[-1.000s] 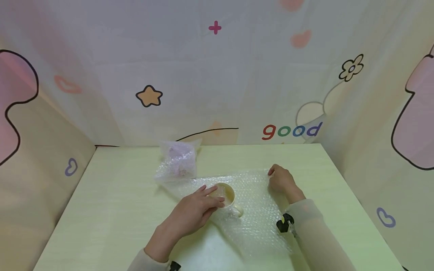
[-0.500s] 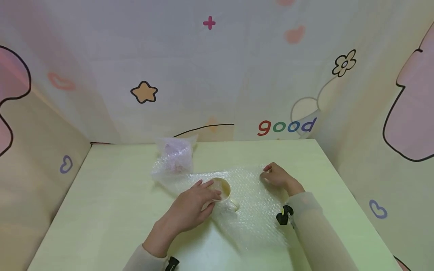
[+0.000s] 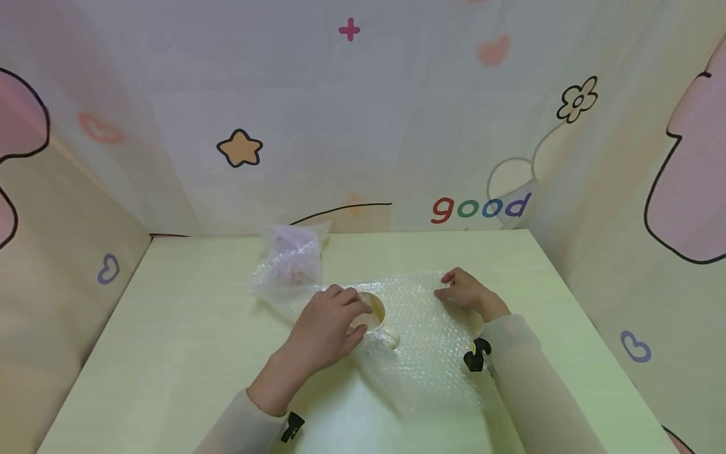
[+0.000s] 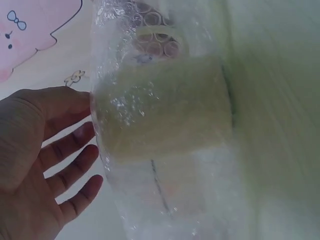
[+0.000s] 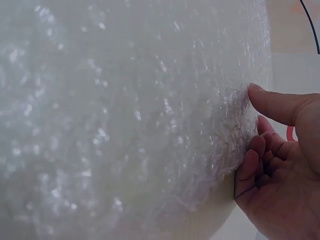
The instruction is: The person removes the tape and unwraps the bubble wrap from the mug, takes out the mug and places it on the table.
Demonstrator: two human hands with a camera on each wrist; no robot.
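Observation:
A cream mug (image 3: 377,306) stands upright on a sheet of clear bubble wrap (image 3: 422,340), its handle toward the front right. Through the plastic, the left wrist view shows the mug's side (image 4: 160,107), so wrap covers it there. My left hand (image 3: 329,328) is over the mug's left rim, fingers spread and gently bent, fingertips right at the wrapped rim. At the sheet's far right edge, my right hand (image 3: 466,293) pinches the bubble wrap; in the right wrist view its thumb (image 5: 272,105) lies on the margin with the other fingers curled behind.
Behind and left of the mug sits a bubble-wrapped bundle (image 3: 292,255) with something pinkish inside, near the table's back edge. A pale table (image 3: 187,328) lies under everything. Printed cloth (image 3: 317,113) hangs behind and at both sides.
My left hand has drawn its fingers back from the mug's opening toward the near left rim and bent them more. The right hand keeps at the sheet's edge; the head view has shifted slightly.

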